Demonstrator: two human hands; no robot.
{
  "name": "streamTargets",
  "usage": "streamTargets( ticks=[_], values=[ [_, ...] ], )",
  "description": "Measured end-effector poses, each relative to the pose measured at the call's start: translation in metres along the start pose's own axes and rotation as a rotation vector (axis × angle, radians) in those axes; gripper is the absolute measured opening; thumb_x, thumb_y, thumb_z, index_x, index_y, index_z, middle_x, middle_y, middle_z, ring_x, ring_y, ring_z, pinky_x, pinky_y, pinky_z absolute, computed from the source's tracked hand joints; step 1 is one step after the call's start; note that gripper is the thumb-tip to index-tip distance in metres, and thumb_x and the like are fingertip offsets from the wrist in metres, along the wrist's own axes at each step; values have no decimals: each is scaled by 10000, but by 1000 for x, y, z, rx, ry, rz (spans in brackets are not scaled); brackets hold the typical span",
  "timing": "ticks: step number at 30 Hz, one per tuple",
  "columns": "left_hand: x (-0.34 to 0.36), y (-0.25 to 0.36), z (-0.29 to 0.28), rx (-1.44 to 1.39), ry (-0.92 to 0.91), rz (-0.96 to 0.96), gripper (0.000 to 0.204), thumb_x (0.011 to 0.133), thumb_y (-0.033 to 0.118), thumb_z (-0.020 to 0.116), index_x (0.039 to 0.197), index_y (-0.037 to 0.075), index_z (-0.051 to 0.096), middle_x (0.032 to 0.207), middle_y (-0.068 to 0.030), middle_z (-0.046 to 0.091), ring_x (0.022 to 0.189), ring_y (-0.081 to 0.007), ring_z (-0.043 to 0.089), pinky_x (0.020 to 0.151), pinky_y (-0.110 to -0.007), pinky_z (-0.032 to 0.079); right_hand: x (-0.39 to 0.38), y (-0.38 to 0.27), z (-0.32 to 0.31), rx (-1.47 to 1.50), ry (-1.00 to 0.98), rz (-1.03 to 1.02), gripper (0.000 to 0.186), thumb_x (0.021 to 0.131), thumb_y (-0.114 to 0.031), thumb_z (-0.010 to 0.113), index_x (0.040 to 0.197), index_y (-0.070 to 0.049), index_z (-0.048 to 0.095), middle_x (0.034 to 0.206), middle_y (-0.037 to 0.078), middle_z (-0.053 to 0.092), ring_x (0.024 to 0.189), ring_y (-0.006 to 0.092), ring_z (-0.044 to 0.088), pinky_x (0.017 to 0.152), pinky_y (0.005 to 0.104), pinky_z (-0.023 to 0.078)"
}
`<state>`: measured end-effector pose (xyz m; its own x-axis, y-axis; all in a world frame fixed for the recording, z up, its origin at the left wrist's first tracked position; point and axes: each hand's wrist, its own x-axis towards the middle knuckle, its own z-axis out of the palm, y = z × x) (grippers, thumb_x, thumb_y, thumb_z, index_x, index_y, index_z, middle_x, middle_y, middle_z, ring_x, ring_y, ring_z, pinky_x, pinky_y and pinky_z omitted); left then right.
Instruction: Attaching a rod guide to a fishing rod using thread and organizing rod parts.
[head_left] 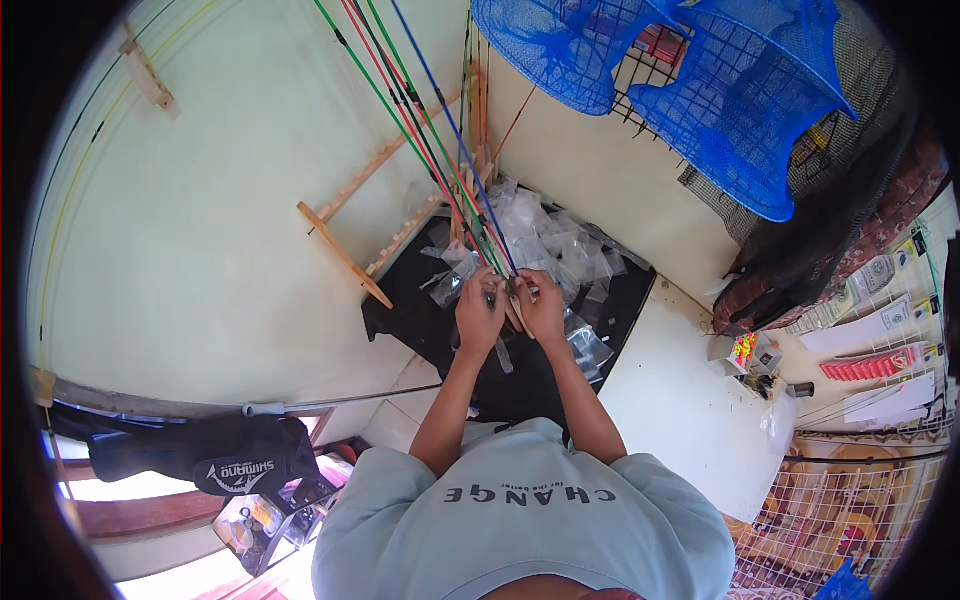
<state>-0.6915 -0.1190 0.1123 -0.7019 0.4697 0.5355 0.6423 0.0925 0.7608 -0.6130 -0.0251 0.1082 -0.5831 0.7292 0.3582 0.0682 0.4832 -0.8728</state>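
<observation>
Many clr bags (545,225) on blk surface (420,325) nr rods (428,155); blue nets (725,95) R.

Place: a fishing-tackle shop is suggested
Rods (410,40): several are gathered
Blue nets (730,100): hung up
Packets (868,366): displayed close together

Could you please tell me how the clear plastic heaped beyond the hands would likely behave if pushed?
The clear plastic would probably crumple easily, as its pieces look thin and creased. It is likely light for its bulk, being see-through film. Its loosely heaped, shiny pieces may slide apart.
</observation>
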Motion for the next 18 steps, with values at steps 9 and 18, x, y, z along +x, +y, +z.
streamTargets(
  ticks=[9, 18],
  values=[
    [0, -7, 1, 89, -39, 76, 386, 822, 70, 668, 1166, 53, 493, 925, -84, 648, 755, -152, 636, 594, -277, 485, 3, -9, 0, -194, 116, 8, 149, 819, -74, 607, 955, -16, 619, 846, 145, 614, 781, 319, 622, 684, 390, 485],
    [7, 9, 5, -102, -19, -110, 419, 829, 65, 662, 1208, 22, 490, 910, -93, 625, 753, -168, 625, 649, -278, 480, -8, -14, -3, -163, 171, -94, 130, 823, -60, 600, 945, -19, 619, 830, 137, 619, 739, 313, 632, 644, 378, 495]
  ],
)
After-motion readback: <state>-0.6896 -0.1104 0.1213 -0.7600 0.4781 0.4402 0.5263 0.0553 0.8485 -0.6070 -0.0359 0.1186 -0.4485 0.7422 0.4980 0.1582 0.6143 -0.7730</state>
